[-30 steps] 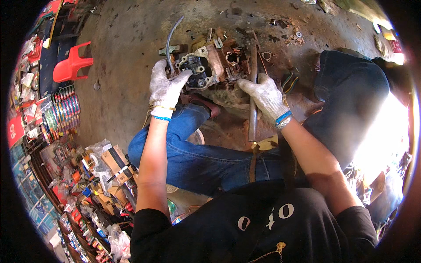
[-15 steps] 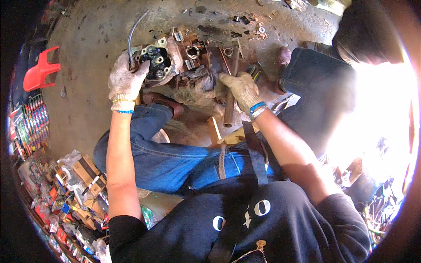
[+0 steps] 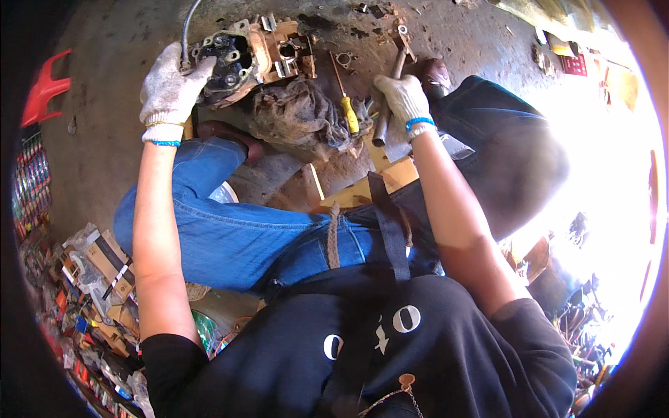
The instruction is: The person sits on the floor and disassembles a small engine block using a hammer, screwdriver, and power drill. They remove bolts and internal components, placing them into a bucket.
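My left hand (image 3: 173, 87), in a whitish knit glove, is closed on the left edge of a dark, oily engine casing (image 3: 226, 59). A thin grey hose (image 3: 187, 31) rises beside its thumb; whether the fingers also hold the hose is hidden. My right hand (image 3: 405, 99), gloved likewise, is wrapped round a metal pipe (image 3: 381, 129) that slants up and away from me near my right shoe. Between the hands lie a crumpled dark rag (image 3: 300, 115) and a screwdriver (image 3: 349, 115) with a yellow handle.
Small metal parts, among them a ring-shaped one (image 3: 343, 60), are scattered on the stained floor. Wooden pieces (image 3: 401, 174) lie between my legs. A red plastic chair (image 3: 45, 90) stands far left, with cluttered boxes and packages (image 3: 111, 265) below it.
The pipe in my right hand has moved right, away from the rag, and the screwdriver's yellow handle now shows. The view has shifted; my left hand stays on the casing.
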Demonstrator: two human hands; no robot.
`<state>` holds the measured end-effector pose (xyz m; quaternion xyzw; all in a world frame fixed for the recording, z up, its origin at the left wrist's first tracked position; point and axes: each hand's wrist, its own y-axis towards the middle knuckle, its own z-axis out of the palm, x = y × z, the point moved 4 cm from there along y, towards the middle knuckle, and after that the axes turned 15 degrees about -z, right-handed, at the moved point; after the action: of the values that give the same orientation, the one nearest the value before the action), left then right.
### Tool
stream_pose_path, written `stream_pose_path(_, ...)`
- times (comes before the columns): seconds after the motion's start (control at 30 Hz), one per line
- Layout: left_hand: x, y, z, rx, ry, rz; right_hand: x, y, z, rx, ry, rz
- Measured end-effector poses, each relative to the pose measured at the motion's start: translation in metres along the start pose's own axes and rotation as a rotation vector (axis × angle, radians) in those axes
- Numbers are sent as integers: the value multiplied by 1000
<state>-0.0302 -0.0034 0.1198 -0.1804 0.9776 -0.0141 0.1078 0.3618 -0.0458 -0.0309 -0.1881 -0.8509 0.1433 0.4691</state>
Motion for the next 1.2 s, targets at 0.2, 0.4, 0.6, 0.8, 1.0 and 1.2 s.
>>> stream_pose_path(0.2, -4, 2, 0, -6, 0, -3, -7, 17, 6, 2, -281, -41)
stream_pose_path(0.4, -5, 2, -2, -55, 13, 29, -48, 4, 15, 179, -335, 111)
stream_pose_path(0.6, -5, -2, -4, -1, 5, 34, 25, -7, -4, 151, -225, -134)
stream_pose_path(0.8, -17, -5, -6, -73, 95, 114, 168, -60, -152, -519, -64, -770)
stream_pose_path(1.0, -2, 6, 0, -16, 91, 68, 93, -102, -305, -916, 314, -733)
stream_pose_path(1.2, 31, 31, 14, -14, 33, 43, -110, -157, -305, -712, -570, -116)
